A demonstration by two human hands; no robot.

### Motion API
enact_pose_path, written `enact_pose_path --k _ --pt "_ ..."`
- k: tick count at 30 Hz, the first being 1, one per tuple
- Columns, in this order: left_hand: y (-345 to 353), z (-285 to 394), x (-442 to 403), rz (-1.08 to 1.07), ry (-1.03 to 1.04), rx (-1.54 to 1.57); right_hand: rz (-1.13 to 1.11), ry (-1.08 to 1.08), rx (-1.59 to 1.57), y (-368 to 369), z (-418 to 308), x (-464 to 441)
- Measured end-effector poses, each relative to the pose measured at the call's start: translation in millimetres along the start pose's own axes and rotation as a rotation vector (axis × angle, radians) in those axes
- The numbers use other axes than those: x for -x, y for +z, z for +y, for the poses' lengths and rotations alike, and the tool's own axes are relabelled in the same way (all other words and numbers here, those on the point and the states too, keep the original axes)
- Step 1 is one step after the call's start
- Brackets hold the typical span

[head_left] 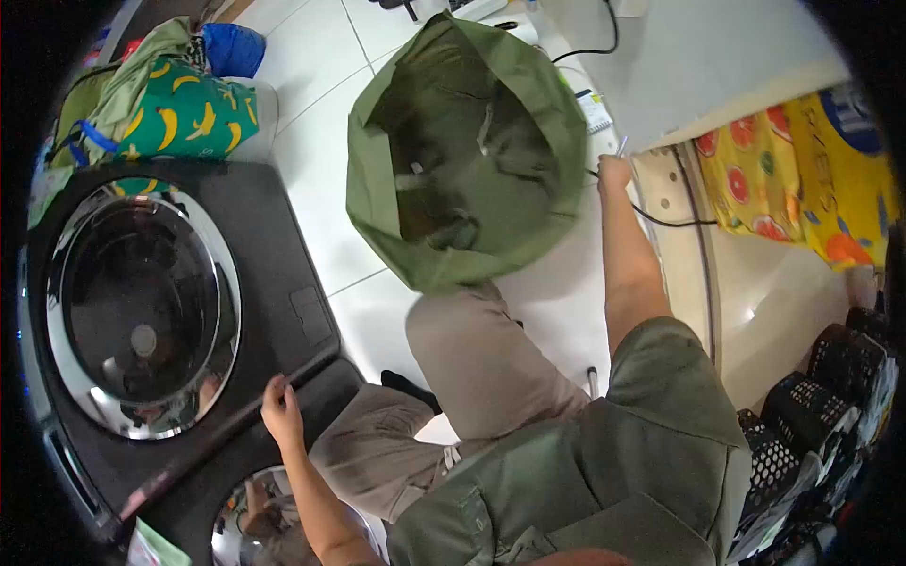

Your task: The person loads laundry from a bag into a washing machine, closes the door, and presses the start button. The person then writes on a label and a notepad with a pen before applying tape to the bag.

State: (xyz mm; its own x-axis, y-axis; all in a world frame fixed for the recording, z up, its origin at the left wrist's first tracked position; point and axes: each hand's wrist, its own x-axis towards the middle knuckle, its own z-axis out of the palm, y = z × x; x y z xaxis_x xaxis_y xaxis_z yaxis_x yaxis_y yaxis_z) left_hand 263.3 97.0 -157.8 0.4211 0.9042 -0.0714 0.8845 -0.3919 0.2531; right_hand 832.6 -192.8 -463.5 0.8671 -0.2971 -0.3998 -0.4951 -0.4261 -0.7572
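Note:
A large olive-green fabric bag [382,203] stands on the floor in front of my knees, its wide mouth facing up and dark cloth folds visible inside. To the right of the bag, my right hand [613,172] is closed, with a thin pen-like stick [623,144] poking up from the fingers. A black cable [665,223] runs right beside that hand. My left hand [281,410] is beside the front edge of a black washing machine [260,222] with a round glass door [137,292]. Its fingers are curled together, and anything inside them is hidden.
A green banana-print bag [193,118] and a blue bundle [233,50] sit at the upper left. Yellow fruit-print bags [755,179] stand at the right. Black perforated baskets [812,410] are stacked lower right. A small printed label or pad [594,111] lies past the green bag.

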Motion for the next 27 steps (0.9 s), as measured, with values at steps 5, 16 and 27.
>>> enact_pose_path --k 5,16,27 --pt "31 -39 -6 -0.072 -0.032 -0.074 -0.019 -0.252 0.402 71 53 -104" --pt "44 -29 -21 -0.24 -0.207 -0.137 0.014 -0.23 0.483 85 89 -83" --pt "54 16 -11 -0.2 -0.156 0.298 -0.119 -0.235 -0.012 -75 -63 80"
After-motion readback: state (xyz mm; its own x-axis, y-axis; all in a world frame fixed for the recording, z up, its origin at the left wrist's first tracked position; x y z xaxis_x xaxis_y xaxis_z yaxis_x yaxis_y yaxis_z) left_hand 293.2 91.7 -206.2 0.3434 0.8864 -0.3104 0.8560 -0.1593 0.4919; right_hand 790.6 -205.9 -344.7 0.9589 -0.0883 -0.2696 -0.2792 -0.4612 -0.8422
